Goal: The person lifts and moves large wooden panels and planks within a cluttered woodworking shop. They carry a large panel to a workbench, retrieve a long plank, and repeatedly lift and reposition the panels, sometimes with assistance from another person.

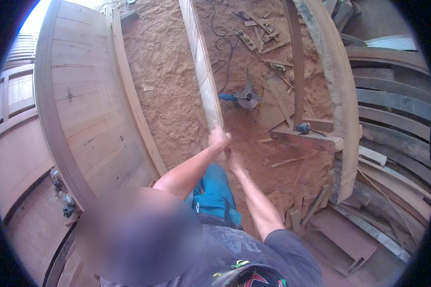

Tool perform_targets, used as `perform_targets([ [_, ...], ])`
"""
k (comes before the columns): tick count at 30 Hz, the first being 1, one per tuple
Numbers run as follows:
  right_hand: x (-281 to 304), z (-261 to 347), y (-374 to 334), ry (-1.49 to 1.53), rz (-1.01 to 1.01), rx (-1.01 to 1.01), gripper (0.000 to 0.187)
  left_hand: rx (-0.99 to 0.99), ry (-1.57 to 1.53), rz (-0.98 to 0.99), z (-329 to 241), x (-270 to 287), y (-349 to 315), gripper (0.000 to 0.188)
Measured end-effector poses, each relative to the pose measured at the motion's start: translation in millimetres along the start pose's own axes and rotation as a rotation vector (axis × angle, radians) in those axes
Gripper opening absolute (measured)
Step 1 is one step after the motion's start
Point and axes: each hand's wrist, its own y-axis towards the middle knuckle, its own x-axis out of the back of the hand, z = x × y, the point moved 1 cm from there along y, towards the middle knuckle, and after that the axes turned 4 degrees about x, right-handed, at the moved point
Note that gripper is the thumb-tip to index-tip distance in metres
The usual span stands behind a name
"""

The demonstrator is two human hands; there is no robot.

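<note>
A long, narrow wooden board runs from the far edge of the view down to the front of my body. My left hand is closed around it close to the near end. Just below and to the right, my right hand is curled at the same end; its fingers are partly hidden. To the right of the board, a power tool with a round disc and a blue part rests on the sawdust.
A large wooden panel door stands at left. Scrap wood and a dark cable lie on the sawdust-covered ground. At right are a thick curved beam, a small dark object on a crosspiece, and stacked planks.
</note>
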Motion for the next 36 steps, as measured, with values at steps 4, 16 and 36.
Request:
perform_targets([
  [4, -35, 10, 6, 0.057, 0.0, -0.001, 0.046, -0.021, 0.004, 0.01, 19, 20, 4, 0.07],
  [16, -5, 57, 1, 0.02, 0.302, 0.247, 0.051, 0.117, -0.208, -0.223, 51, 34, 9, 0.078],
  [36, 292, -189, 33, 0.33, 0.252, -0.088, 0.023, 0.389, -0.4, -0.314, 62, 23, 25, 0.058],
])
